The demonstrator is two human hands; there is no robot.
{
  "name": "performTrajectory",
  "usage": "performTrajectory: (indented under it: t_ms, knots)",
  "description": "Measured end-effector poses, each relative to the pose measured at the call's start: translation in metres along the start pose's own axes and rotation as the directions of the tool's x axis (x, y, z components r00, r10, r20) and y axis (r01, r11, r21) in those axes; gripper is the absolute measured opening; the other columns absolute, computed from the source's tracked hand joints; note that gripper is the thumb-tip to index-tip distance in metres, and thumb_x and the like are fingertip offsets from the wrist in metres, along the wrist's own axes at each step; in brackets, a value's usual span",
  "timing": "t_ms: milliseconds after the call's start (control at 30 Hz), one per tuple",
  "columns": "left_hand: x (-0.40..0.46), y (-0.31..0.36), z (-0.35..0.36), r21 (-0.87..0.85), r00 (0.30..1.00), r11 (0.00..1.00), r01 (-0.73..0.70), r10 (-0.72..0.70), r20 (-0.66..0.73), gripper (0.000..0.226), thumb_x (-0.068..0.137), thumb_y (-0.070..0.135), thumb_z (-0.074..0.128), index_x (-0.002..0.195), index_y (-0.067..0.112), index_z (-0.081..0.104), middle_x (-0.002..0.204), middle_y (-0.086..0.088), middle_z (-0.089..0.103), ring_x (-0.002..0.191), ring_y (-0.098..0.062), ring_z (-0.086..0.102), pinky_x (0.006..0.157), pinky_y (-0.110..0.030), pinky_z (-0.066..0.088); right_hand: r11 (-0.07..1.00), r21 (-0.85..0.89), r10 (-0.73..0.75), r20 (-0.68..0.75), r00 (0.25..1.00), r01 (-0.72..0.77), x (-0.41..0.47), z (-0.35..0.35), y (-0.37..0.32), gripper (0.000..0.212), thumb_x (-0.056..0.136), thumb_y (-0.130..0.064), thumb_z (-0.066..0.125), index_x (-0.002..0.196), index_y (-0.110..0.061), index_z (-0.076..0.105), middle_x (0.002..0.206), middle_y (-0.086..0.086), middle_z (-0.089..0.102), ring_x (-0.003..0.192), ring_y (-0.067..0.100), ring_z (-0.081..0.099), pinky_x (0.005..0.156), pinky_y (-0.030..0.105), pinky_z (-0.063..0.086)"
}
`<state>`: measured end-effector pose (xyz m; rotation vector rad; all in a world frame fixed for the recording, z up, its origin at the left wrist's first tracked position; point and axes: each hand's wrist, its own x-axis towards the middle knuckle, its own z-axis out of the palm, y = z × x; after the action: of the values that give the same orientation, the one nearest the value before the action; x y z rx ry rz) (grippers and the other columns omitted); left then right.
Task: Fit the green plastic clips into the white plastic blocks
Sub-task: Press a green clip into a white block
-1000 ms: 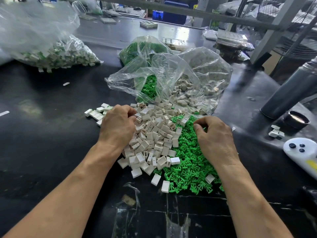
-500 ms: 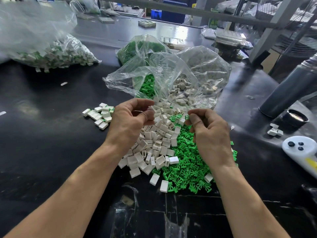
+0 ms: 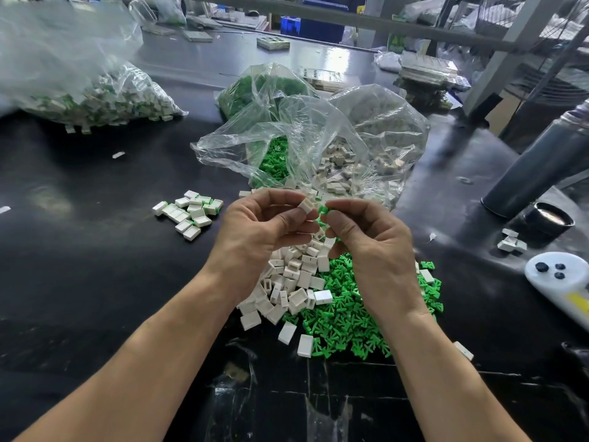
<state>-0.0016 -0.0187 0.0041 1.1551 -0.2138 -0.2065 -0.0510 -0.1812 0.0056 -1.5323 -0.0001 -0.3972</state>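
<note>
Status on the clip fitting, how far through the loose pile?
Done: a small cluster of fitted blocks lies left of the hands, with green showing at some ends. In hand: the left hand pinches a white block, the right hand a green clip, tips close but not yet joined. Left: the heap of white blocks and loose green clips, both far larger than the finished cluster.

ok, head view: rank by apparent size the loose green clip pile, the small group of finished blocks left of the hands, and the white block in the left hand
1. Green clip pile, largest.
2. Group of finished blocks.
3. White block pinched in the left hand, smallest.
The pile lies nearer the camera, but the gaps are wide enough that the order holds.
</note>
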Motion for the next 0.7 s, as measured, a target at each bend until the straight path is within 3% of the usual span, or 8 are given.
performTrajectory:
  t_ms: [333, 700]
  knots:
    - [-0.0014, -0.0027, 0.0010, 0.123, 0.999, 0.992, -0.041, 0.037, 0.031, 0.030, 0.078, 0.014, 0.076, 0.105, 0.001, 0.071, 0.093, -0.016, 0.077, 0.083, -0.030, 0.077, 0.076, -0.038, 0.065, 0.999, -0.025, -0.045, 0.018, 0.999, 0.045, -0.0009, -0.0004, -0.0004, 0.012, 0.095, -0.005, 0.072, 0.105, -0.009, 0.075, 0.082, -0.005, 0.074, 0.066, 0.010, 0.064, 0.057, 0.022, 0.053]
    - [-0.0021, -0.0021, 0.0018, 0.241, 0.995, 0.966, -0.095, 0.094, 0.016, 0.018, 0.087, 0.008, 0.076, 0.104, 0.003, 0.072, 0.089, -0.013, 0.077, 0.077, -0.022, 0.074, 0.070, -0.030, 0.061, 0.993, -0.105, -0.049, 0.000, 0.999, 0.049, -0.0019, 0.0009, 0.0013, 0.012, 0.095, -0.007, 0.073, 0.100, -0.018, 0.074, 0.086, 0.001, 0.073, 0.067, 0.010, 0.063, 0.060, 0.025, 0.053]
